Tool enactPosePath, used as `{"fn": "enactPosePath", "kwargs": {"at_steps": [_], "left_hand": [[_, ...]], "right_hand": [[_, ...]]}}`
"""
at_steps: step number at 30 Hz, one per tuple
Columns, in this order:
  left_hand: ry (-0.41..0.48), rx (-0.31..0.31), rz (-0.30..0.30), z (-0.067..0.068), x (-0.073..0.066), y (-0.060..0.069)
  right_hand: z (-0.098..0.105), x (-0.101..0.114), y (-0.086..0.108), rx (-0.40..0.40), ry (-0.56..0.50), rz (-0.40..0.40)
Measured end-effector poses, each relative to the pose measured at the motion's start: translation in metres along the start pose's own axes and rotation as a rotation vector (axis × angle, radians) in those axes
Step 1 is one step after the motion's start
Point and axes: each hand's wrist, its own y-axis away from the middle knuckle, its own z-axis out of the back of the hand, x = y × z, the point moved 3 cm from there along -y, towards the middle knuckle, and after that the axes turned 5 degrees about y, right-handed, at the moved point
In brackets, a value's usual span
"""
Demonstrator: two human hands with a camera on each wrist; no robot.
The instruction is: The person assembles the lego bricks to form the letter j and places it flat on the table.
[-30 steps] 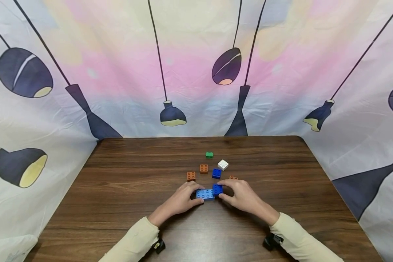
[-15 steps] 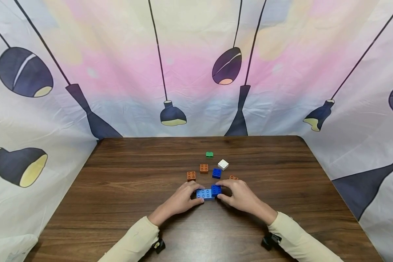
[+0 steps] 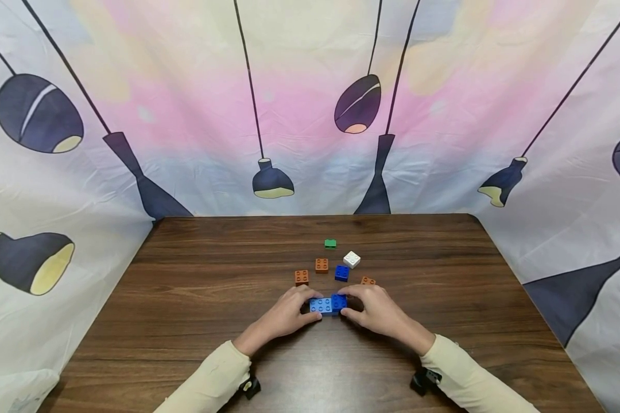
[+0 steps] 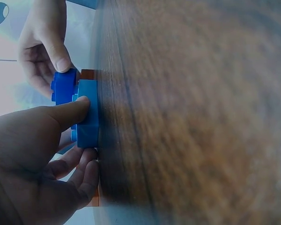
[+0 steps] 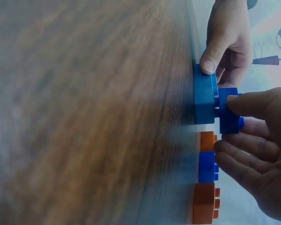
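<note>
A long light blue toy brick (image 3: 320, 306) lies studs up on the table, and my left hand (image 3: 288, 312) grips its left end between thumb and fingers. My right hand (image 3: 377, 310) pinches a dark blue square brick (image 3: 339, 303) over the right end of the light blue one. In the right wrist view the dark blue brick (image 5: 229, 112) sits just above the studs of the light blue brick (image 5: 204, 96), with a thin gap showing between them. Both thumbs show in the left wrist view, on the near sides of the bricks.
Behind the hands lie two orange bricks (image 3: 302, 277), another dark blue brick (image 3: 342, 273), a white brick (image 3: 352, 260) and a green brick (image 3: 330, 244). A third orange brick (image 3: 368, 280) is close to the right hand's fingers. A printed cloth hangs behind the wooden table (image 3: 212, 258).
My right hand has moved a little to the left, bringing the dark blue brick from beyond the light blue brick's right end to over it. The left hand has stayed in place.
</note>
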Motion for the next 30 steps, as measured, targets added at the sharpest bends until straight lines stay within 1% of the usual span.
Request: {"fn": "enactPosePath", "kwargs": {"at_steps": [8,14,21,27,30], "left_hand": [[0.007,0.009,0.014,0.0,0.0,-0.001],[0.006,0.015,0.021,0.0,0.0,-0.001],[0.009,0.012,0.02,0.001,0.0,0.0],[0.009,0.009,0.016,0.0,0.001,-0.001],[0.006,0.008,0.012,0.0,0.001,-0.002]], "right_hand": [[0.002,0.0,-0.003,0.002,0.034,-0.008],[0.0,0.0,-0.008,0.008,0.06,0.023],[-0.001,0.002,-0.009,0.01,0.076,0.023],[0.0,0.009,-0.01,-0.01,0.156,0.081],[0.0,0.012,-0.011,-0.008,0.19,0.092]]}}
